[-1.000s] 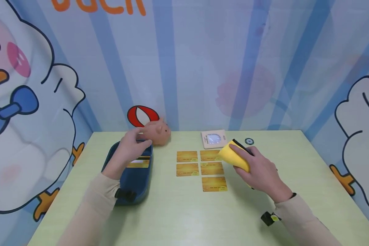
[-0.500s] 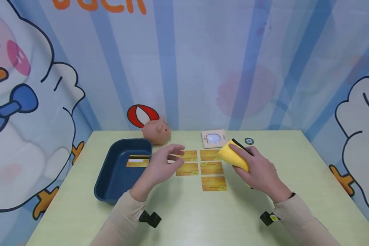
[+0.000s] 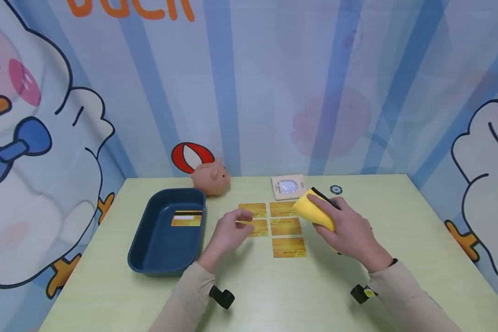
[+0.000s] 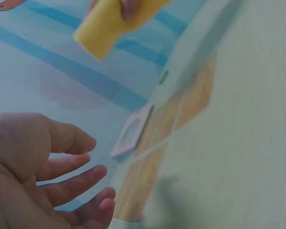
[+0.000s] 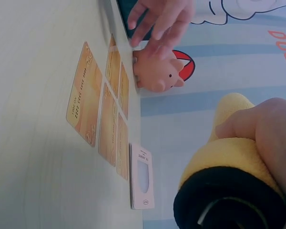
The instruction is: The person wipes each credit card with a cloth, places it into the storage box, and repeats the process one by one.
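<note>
The left hand [image 3: 231, 229] hangs just over the left column of gold cards [image 3: 286, 226] laid flat on the pale green surface [image 3: 274, 295], its grip loose, fingers spread and holding nothing; its fingertips cover part of the lower left card [image 3: 259, 228]. The right hand [image 3: 348, 230] is at the cards' right edge, its grip curled round a yellow sponge [image 3: 313, 213] with a black backing, lifted off the surface and overlapping the upper right card. To the left sits a dark blue tray [image 3: 149, 258] with one gold card [image 3: 186, 218] inside. Behind it stands a pink piggy bank [image 3: 211, 177] in front of a red and white disc [image 3: 186, 156]. A white card holder [image 3: 288, 186] and a small round token [image 3: 335, 189] lie beyond the cards, by the wall.
</note>
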### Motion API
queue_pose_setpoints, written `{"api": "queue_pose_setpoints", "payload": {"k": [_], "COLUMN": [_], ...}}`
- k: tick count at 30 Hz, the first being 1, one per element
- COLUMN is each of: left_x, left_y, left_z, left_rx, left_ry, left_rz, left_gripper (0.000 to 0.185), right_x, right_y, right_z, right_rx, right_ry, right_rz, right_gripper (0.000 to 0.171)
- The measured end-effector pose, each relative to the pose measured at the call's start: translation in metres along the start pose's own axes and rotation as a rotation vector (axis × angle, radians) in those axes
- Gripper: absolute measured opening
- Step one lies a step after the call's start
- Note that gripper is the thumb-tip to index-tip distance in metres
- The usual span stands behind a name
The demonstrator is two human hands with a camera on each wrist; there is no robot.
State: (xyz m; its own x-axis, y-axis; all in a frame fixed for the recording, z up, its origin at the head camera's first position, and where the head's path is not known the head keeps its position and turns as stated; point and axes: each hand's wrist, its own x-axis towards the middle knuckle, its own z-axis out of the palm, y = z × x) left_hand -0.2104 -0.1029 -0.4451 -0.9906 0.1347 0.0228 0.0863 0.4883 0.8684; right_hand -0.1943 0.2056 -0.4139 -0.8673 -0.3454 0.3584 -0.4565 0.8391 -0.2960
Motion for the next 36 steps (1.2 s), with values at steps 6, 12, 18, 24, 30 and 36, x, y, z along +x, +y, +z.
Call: {"api": "queue_pose_setpoints", "payload": {"k": [6, 12, 18, 24, 30, 36], "left_x": [0.008, 0.013, 0.013, 0.012, 0.012, 0.010], "left_y": [-0.019, -0.030, -0.033, -0.032, -0.032, -0.034], "left_z": [0.013, 0.018, 0.018, 0.016, 0.014, 0.013], "left_rx": [0.104, 0.190, 0.260, 0.259, 0.284, 0.325], "left_ry": [0.119, 0.205, 0.196, 0.145, 0.105, 0.038], "left_rz": [-0.039, 0.017, 0.043, 0.029, 0.048, 0.063], "left_gripper": [0.034, 0.040, 0.047, 0.051, 0.051, 0.054], "right_x": [0.001, 0.001, 0.001, 0.002, 0.003, 0.003], "right_y": [-0.001, -0.002, -0.002, -0.002, -0.002, -0.003], "right_z": [0.002, 0.002, 0.003, 0.006, 0.007, 0.009], "right_rx": [0.001, 0.003, 0.001, 0.003, 0.003, 0.013], "right_ry": [-0.008, -0.014, -0.008, -0.024, -0.028, -0.031], "right_rz": [0.009, 0.013, 0.008, 0.009, 0.006, 0.002], "right_gripper": [0.067, 0.067, 0.067, 0.067, 0.066, 0.066]}}
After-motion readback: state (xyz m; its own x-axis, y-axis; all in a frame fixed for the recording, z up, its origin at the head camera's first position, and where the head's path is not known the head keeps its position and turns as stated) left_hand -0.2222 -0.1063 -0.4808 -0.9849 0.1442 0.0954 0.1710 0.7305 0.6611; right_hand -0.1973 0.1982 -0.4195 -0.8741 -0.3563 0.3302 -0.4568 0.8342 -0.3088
